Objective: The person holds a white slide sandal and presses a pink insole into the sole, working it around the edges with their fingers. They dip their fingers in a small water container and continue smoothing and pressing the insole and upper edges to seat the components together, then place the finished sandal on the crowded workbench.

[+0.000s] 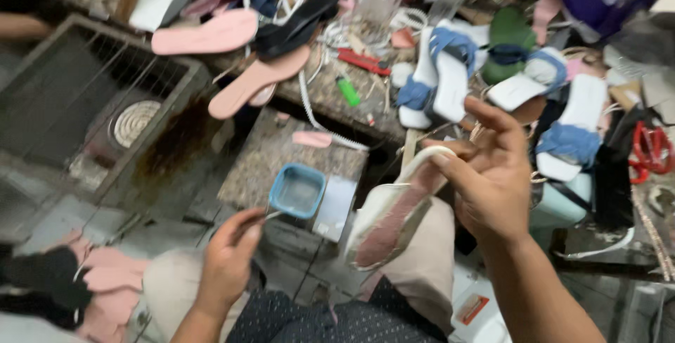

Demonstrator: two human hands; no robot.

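The left hand [228,259] pinches what looks like a thin brush by the blue tub [297,190]. The right hand [485,174] grips a sole [390,213] by its top end, above the lap. The sole seems light and bendy, easiest held by its edges.

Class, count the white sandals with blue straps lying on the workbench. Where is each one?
3. First sandal left of the group, second sandal in the middle, third sandal on the right. Clutter may hide more.
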